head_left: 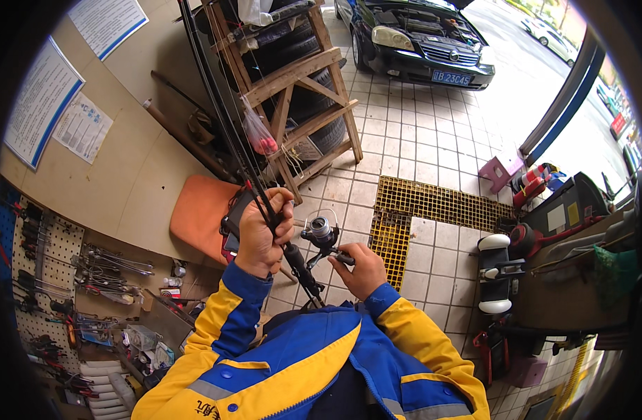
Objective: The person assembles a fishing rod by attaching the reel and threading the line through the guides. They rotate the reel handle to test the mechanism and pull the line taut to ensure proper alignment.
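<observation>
My left hand [263,229] is closed around a black fishing rod [295,260] above its dark grip. The rod's butt points toward my body, and its long shaft slants up and away to the far left. A silver and black spinning reel [321,229] is mounted on the rod, to the right of my left hand. My right hand [364,270] has its fingers closed on the reel's crank handle, whose dark knob [345,258] shows by the fingertips. Whether the left fingertips also pinch fishing line cannot be made out.
An orange chair [198,212] stands left of the rod. Beyond it, a wooden rack [314,66] holds tyres. Hand tools [114,269] crowd the left. A yellow floor grate [433,196] lies ahead, a dark car [433,52] with raised hood farther off, and equipment [501,269] at right.
</observation>
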Demonstrator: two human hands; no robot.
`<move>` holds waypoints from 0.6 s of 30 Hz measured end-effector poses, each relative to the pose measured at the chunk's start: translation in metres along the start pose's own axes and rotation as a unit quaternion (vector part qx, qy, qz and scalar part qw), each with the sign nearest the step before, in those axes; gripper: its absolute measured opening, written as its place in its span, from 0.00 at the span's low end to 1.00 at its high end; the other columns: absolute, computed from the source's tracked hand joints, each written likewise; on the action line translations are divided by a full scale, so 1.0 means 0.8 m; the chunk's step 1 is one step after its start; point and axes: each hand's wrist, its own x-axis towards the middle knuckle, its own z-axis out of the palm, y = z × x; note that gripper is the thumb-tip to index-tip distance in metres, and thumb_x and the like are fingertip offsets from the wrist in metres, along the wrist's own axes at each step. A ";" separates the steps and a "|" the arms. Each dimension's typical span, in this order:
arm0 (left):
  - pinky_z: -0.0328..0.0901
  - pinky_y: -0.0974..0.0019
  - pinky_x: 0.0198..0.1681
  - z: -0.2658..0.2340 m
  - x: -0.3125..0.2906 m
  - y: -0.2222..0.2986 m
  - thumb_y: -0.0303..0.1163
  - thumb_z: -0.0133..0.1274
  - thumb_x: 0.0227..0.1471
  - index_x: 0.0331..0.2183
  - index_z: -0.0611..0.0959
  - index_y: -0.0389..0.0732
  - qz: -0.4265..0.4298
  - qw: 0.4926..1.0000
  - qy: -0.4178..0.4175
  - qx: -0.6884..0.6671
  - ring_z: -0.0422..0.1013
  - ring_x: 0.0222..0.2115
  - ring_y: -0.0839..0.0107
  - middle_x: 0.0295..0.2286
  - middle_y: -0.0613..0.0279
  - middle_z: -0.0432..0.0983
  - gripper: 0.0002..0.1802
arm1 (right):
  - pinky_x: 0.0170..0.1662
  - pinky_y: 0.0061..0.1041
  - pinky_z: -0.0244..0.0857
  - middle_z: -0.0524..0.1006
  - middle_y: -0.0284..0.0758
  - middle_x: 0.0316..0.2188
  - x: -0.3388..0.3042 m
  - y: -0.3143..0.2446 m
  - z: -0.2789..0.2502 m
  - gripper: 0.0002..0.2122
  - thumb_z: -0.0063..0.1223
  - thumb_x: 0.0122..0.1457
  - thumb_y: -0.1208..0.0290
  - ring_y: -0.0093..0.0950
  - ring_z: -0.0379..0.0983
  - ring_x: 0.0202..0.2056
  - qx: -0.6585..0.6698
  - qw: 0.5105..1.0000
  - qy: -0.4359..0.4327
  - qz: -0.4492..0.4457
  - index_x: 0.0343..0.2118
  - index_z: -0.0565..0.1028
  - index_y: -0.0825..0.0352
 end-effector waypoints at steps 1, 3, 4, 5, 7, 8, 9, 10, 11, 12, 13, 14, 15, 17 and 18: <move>0.51 0.77 0.15 0.000 0.000 0.000 0.33 0.56 0.67 0.40 0.83 0.36 0.000 1.000 0.000 0.001 0.61 0.15 0.81 0.27 0.63 0.76 0.10 | 0.35 0.34 0.75 0.81 0.39 0.31 0.002 -0.001 -0.001 0.12 0.70 0.60 0.64 0.38 0.81 0.31 -0.015 1.000 0.004 -0.014 0.39 0.80 0.65; 0.52 0.77 0.14 0.000 -0.001 0.001 0.34 0.55 0.68 0.41 0.83 0.36 0.006 1.000 0.000 0.007 0.61 0.15 0.82 0.30 0.61 0.77 0.10 | 0.33 0.33 0.74 0.80 0.38 0.29 0.002 -0.001 0.000 0.11 0.70 0.60 0.65 0.38 0.80 0.29 -0.030 0.999 0.012 -0.025 0.36 0.80 0.65; 0.52 0.77 0.14 0.000 -0.002 0.002 0.34 0.55 0.68 0.41 0.82 0.35 0.010 1.000 -0.002 0.010 0.61 0.15 0.82 0.31 0.60 0.78 0.10 | 0.32 0.33 0.73 0.80 0.37 0.28 0.002 0.000 0.000 0.10 0.70 0.60 0.65 0.39 0.80 0.28 -0.030 0.999 0.015 -0.023 0.35 0.80 0.65; 0.52 0.77 0.14 0.000 -0.002 0.002 0.34 0.54 0.68 0.42 0.82 0.35 0.014 1.000 0.000 0.014 0.61 0.15 0.82 0.33 0.59 0.78 0.11 | 0.32 0.33 0.73 0.80 0.37 0.27 0.001 0.002 0.001 0.10 0.70 0.60 0.65 0.39 0.79 0.28 -0.032 0.999 0.021 -0.024 0.34 0.81 0.64; 0.53 0.78 0.14 0.001 -0.003 0.002 0.34 0.53 0.69 0.45 0.82 0.35 0.012 1.000 -0.002 0.020 0.62 0.15 0.82 0.38 0.56 0.80 0.12 | 0.29 0.35 0.72 0.80 0.38 0.24 0.002 0.007 0.005 0.11 0.69 0.61 0.62 0.41 0.79 0.26 -0.014 0.999 0.039 -0.018 0.32 0.80 0.64; 0.53 0.78 0.14 0.002 -0.004 0.002 0.34 0.53 0.69 0.47 0.81 0.34 0.011 1.000 -0.001 0.022 0.62 0.15 0.83 0.40 0.54 0.80 0.13 | 0.28 0.36 0.72 0.79 0.38 0.23 0.002 0.009 0.007 0.12 0.69 0.62 0.61 0.42 0.78 0.25 -0.006 0.999 0.050 -0.016 0.31 0.80 0.63; 0.53 0.78 0.14 0.002 -0.005 0.001 0.36 0.52 0.70 0.50 0.80 0.34 0.010 0.999 -0.006 0.031 0.62 0.16 0.83 0.43 0.53 0.80 0.16 | 0.28 0.35 0.72 0.79 0.38 0.23 0.002 0.012 0.008 0.12 0.68 0.63 0.60 0.40 0.79 0.24 0.006 0.999 0.044 0.029 0.30 0.80 0.64; 0.54 0.78 0.14 0.003 -0.005 0.001 0.38 0.51 0.70 0.52 0.79 0.33 0.010 0.999 -0.009 0.038 0.62 0.16 0.83 0.45 0.52 0.80 0.18 | 0.28 0.35 0.72 0.80 0.38 0.22 0.002 0.014 0.010 0.13 0.66 0.64 0.60 0.39 0.79 0.23 0.018 0.996 0.038 0.073 0.29 0.80 0.65; 0.55 0.79 0.14 0.003 -0.006 0.001 0.39 0.50 0.71 0.55 0.77 0.33 0.010 0.999 -0.012 0.045 0.62 0.16 0.83 0.48 0.51 0.80 0.21 | 0.27 0.34 0.71 0.80 0.38 0.21 0.003 0.017 0.011 0.14 0.65 0.65 0.60 0.37 0.79 0.23 0.020 0.990 0.022 0.135 0.29 0.80 0.66; 0.55 0.79 0.14 0.004 -0.006 0.001 0.40 0.49 0.71 0.55 0.77 0.33 0.014 0.999 -0.010 0.045 0.62 0.16 0.83 0.50 0.51 0.80 0.22 | 0.24 0.30 0.72 0.81 0.38 0.21 0.003 0.018 0.013 0.18 0.61 0.68 0.58 0.31 0.80 0.20 0.138 0.965 0.021 0.223 0.28 0.80 0.69; 0.55 0.78 0.14 0.004 -0.006 0.001 0.41 0.49 0.71 0.56 0.77 0.33 0.018 0.999 -0.008 0.044 0.62 0.16 0.83 0.51 0.50 0.79 0.22 | 0.23 0.29 0.73 0.82 0.38 0.22 0.003 0.020 0.013 0.19 0.60 0.68 0.57 0.30 0.80 0.20 0.198 0.946 0.035 0.255 0.28 0.80 0.69; 0.55 0.78 0.14 0.004 -0.006 0.000 0.41 0.48 0.72 0.57 0.76 0.33 0.023 0.999 -0.007 0.043 0.62 0.16 0.83 0.53 0.50 0.78 0.23 | 0.22 0.28 0.73 0.82 0.39 0.22 0.002 0.022 0.012 0.19 0.59 0.69 0.57 0.29 0.81 0.20 0.253 0.916 0.039 0.308 0.28 0.81 0.70; 0.55 0.78 0.14 0.005 -0.006 0.000 0.42 0.48 0.72 0.57 0.76 0.33 0.021 0.999 -0.007 0.042 0.62 0.16 0.82 0.54 0.50 0.78 0.23 | 0.21 0.27 0.73 0.82 0.39 0.23 0.002 0.024 0.012 0.20 0.59 0.69 0.56 0.27 0.81 0.20 0.301 0.883 0.044 0.359 0.28 0.81 0.70; 0.56 0.78 0.14 0.005 -0.005 -0.001 0.44 0.46 0.72 0.56 0.77 0.33 0.018 0.999 0.004 0.044 0.63 0.16 0.82 0.55 0.49 0.77 0.24 | 0.20 0.25 0.74 0.82 0.41 0.24 0.001 0.027 0.013 0.21 0.56 0.70 0.57 0.28 0.81 0.20 0.339 0.861 0.044 0.377 0.29 0.81 0.72; 0.56 0.77 0.14 0.005 -0.005 -0.002 0.45 0.45 0.73 0.56 0.77 0.33 0.031 0.999 -0.006 0.041 0.63 0.17 0.82 0.54 0.50 0.77 0.25 | 0.20 0.26 0.74 0.82 0.41 0.24 -0.001 0.029 0.014 0.20 0.56 0.70 0.57 0.28 0.81 0.20 0.354 0.848 0.044 0.392 0.30 0.81 0.72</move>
